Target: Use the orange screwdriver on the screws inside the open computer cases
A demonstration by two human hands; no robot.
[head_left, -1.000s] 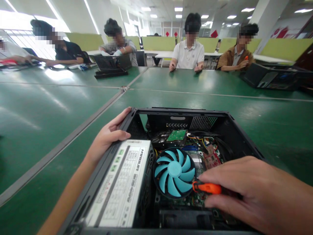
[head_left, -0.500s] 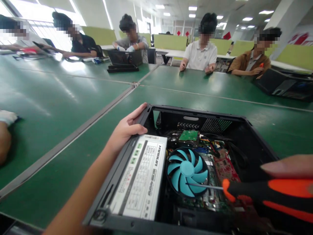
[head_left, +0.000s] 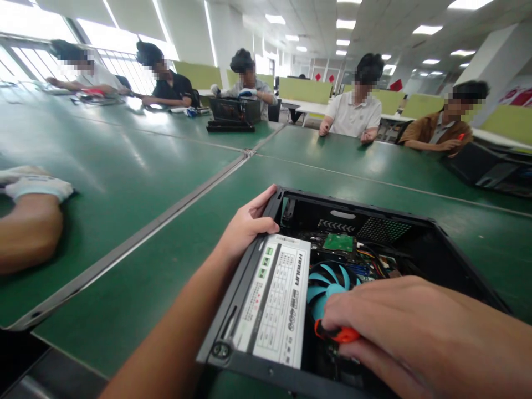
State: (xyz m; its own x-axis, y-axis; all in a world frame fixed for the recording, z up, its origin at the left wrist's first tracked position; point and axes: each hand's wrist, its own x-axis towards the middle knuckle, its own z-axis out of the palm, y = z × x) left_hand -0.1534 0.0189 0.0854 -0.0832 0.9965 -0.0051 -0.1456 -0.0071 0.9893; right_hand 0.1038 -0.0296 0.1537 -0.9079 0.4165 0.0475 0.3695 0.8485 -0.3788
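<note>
A green table (head_left: 137, 188) stretches across the room, a grey strip running between its panels, and five people (head_left: 353, 113) sit along or near its far edges, two dark computer cases (head_left: 235, 111) standing on the tabletop in front of some of them. The nearest computer case (head_left: 451, 249) lies with its open side up by the tabletop's near edge, to the right of the strip. Inside it, along the case's left edge, sits a silver power supply (head_left: 272, 299) with its printed label facing up. The right hand (head_left: 386, 316) reaches in over the case's right side, thumb and fingers curled closed on a screwdriver (head_left: 344, 334); its orange and black handle shows between them, while the tip is hidden. The left hand (head_left: 248, 224) is bent around the far left corner of the case, gripping the rim with the thumb on the inner side and the fingers over the outside. Near the tabletop's left edge rests another person's gloved hand (head_left: 37, 185). Just right of the power supply is a blue fan (head_left: 322, 285), partly covered by the right hand, and beyond it a small green board (head_left: 338, 243) lies toward the case's far edge
</note>
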